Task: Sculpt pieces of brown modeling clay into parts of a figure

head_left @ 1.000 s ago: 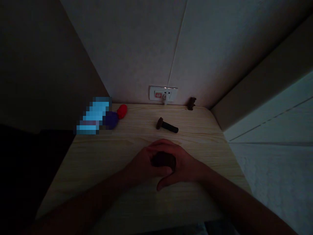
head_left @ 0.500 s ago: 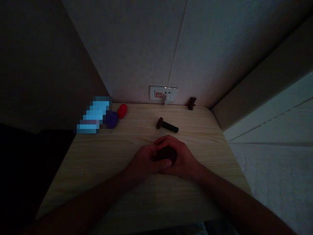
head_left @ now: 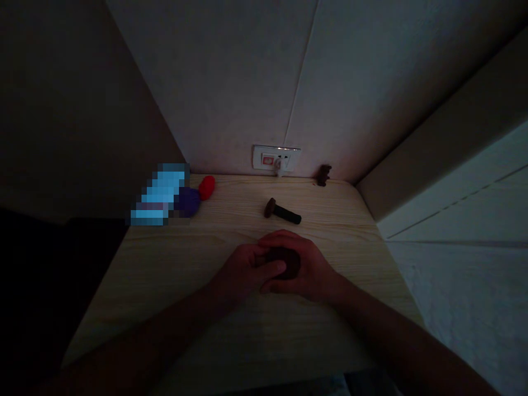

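Observation:
A dark brown lump of clay point(head_left: 291, 263) is cupped between my two hands, low over the table in the middle of the view. My left hand point(head_left: 247, 269) is closed on its left side, with the thumb laid across the near face. Around the right and far sides curl the fingers of my right hand point(head_left: 315, 269), its thumb passing below the lump. Fingers cover part of the clay, so its full shape is hidden. Just beyond the hands lies a hammer-shaped piece point(head_left: 284, 212) with a brown head and a black handle.
At the table's point(head_left: 198, 335) back left are a red lump point(head_left: 207, 187), a purple lump point(head_left: 190, 202) and a bright pixelated rectangle point(head_left: 159, 195). A small dark brown figure point(head_left: 324, 175) stands at the back right. A wall socket point(head_left: 276, 158) sits above the rear edge. The light is dim.
My hands have shifted slightly away from me and closed in around the clay. The lump has turned and looks rounder. Everything else on the table stays put.

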Action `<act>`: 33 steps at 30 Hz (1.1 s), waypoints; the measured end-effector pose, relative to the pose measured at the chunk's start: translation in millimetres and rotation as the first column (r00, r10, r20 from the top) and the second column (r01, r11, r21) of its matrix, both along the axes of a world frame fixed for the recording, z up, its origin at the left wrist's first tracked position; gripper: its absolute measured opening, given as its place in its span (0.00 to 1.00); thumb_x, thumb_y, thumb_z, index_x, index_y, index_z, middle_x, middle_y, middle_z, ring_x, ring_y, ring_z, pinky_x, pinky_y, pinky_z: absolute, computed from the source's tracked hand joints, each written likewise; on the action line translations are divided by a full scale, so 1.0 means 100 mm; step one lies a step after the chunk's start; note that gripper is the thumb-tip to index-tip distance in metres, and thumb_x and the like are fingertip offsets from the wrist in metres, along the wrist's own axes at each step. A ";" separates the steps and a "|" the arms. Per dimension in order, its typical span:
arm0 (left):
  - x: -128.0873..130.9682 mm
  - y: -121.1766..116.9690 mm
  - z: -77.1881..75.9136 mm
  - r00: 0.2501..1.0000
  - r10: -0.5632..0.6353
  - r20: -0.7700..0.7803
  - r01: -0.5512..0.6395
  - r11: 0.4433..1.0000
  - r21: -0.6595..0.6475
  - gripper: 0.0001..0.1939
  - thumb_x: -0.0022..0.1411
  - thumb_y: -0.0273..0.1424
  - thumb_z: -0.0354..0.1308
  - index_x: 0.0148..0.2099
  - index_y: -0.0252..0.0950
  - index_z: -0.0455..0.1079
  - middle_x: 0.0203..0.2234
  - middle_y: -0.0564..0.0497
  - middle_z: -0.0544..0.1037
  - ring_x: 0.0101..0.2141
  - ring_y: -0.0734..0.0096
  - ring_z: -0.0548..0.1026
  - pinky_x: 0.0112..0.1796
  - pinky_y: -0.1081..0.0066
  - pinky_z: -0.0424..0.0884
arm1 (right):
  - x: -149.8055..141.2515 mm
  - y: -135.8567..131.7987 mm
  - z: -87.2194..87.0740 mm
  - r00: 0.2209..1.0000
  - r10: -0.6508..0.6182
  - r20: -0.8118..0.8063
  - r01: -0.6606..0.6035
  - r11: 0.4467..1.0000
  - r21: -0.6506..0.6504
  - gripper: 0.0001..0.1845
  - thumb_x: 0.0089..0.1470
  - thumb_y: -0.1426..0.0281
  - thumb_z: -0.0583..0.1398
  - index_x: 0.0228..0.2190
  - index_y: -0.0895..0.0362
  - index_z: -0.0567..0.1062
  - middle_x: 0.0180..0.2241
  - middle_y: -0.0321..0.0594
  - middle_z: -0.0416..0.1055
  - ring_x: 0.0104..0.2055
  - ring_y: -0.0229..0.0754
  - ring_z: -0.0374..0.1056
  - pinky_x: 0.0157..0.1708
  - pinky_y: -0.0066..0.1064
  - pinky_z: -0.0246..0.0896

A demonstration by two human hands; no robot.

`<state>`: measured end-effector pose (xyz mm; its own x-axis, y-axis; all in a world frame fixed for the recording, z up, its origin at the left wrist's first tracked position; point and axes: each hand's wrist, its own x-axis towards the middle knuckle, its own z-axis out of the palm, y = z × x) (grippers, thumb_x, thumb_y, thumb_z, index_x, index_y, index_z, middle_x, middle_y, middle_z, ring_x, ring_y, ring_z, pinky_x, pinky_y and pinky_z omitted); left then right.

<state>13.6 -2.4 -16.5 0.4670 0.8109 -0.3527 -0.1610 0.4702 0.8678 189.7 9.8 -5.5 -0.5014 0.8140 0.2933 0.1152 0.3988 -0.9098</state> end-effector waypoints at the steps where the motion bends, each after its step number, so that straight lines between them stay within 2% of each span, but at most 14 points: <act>1: 0.00 0.00 0.00 1.000 0.008 0.002 -0.008 1.000 0.002 0.11 0.54 0.35 0.69 0.35 0.32 0.77 0.24 0.54 0.78 0.22 0.77 0.71 0.24 0.76 0.62 | 0.01 0.00 0.00 1.000 0.007 0.005 -0.007 1.000 -0.002 0.34 0.40 0.63 0.77 0.50 0.52 0.77 0.47 0.44 0.76 0.49 0.48 0.74 0.51 0.42 0.70; 4: 0.01 -0.01 0.04 0.999 0.035 0.033 -0.035 0.999 0.015 0.12 0.52 0.33 0.71 0.38 0.32 0.79 0.29 0.51 0.82 0.29 0.72 0.77 0.31 0.73 0.69 | 0.03 0.01 0.00 0.999 0.030 0.014 -0.029 0.999 -0.029 0.40 0.36 0.61 0.78 0.52 0.52 0.75 0.47 0.44 0.75 0.48 0.49 0.74 0.51 0.43 0.71; 7: 0.01 -0.01 0.06 0.999 0.038 0.021 -0.039 0.999 0.028 0.13 0.52 0.32 0.71 0.39 0.33 0.79 0.32 0.50 0.83 0.32 0.69 0.79 0.35 0.72 0.72 | 0.04 0.01 0.01 1.000 0.005 0.027 -0.005 1.000 -0.028 0.45 0.33 0.59 0.79 0.54 0.51 0.74 0.49 0.44 0.75 0.49 0.50 0.74 0.51 0.43 0.71; 13: 0.01 0.00 0.05 0.994 0.045 -0.098 -0.039 0.997 0.064 0.11 0.51 0.34 0.70 0.35 0.32 0.77 0.25 0.52 0.79 0.25 0.73 0.74 0.26 0.74 0.65 | 0.00 -0.01 0.01 0.997 -0.005 0.072 0.003 1.000 0.025 0.33 0.40 0.63 0.77 0.49 0.53 0.77 0.45 0.43 0.77 0.46 0.47 0.75 0.48 0.41 0.71; 17: 0.01 -0.01 0.05 0.995 0.045 -0.087 -0.042 0.998 0.037 0.12 0.49 0.36 0.70 0.31 0.32 0.75 0.22 0.54 0.75 0.23 0.76 0.69 0.24 0.76 0.60 | 0.00 -0.01 0.00 0.998 -0.043 0.053 0.044 0.999 -0.015 0.33 0.39 0.63 0.77 0.49 0.52 0.77 0.46 0.43 0.77 0.46 0.48 0.75 0.49 0.42 0.72; 21: 0.01 -0.01 0.04 0.997 0.050 -0.064 -0.050 0.999 0.005 0.14 0.49 0.37 0.70 0.34 0.32 0.77 0.25 0.53 0.77 0.24 0.74 0.70 0.25 0.74 0.61 | 0.02 0.00 -0.02 1.000 0.002 -0.030 -0.004 0.998 -0.055 0.36 0.35 0.63 0.79 0.48 0.51 0.77 0.48 0.43 0.75 0.49 0.49 0.74 0.51 0.43 0.71; 25: -0.01 0.00 0.03 0.996 -0.022 -0.083 0.023 1.000 0.013 0.10 0.49 0.35 0.68 0.26 0.33 0.74 0.17 0.57 0.70 0.20 0.78 0.64 0.24 0.75 0.58 | 0.01 -0.03 -0.03 0.997 -0.005 -0.072 -0.002 0.995 -0.095 0.34 0.34 0.65 0.79 0.45 0.52 0.77 0.50 0.43 0.73 0.52 0.49 0.73 0.53 0.43 0.69; 28: 0.00 0.00 0.02 0.998 -0.040 -0.046 0.040 0.999 -0.008 0.09 0.49 0.33 0.67 0.26 0.33 0.74 0.18 0.57 0.71 0.21 0.77 0.66 0.24 0.75 0.59 | -0.01 -0.06 -0.02 0.999 -0.011 -0.044 0.006 0.992 -0.127 0.33 0.34 0.64 0.79 0.44 0.52 0.75 0.53 0.44 0.72 0.52 0.49 0.72 0.51 0.42 0.70; 33: 0.03 -0.01 0.02 1.000 0.008 0.019 -0.007 0.999 -0.032 0.09 0.50 0.32 0.68 0.32 0.33 0.75 0.25 0.53 0.77 0.27 0.73 0.73 0.31 0.73 0.67 | -0.04 -0.03 0.05 0.998 0.017 0.068 -0.017 1.000 0.002 0.41 0.33 0.59 0.78 0.50 0.52 0.73 0.48 0.43 0.74 0.50 0.50 0.72 0.51 0.42 0.69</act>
<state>17.0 -3.7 -14.3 0.4681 0.8030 -0.3690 -0.1812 0.4959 0.8492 185.3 6.4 -0.8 -0.5339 0.8044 0.2606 0.1696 0.4039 -0.8990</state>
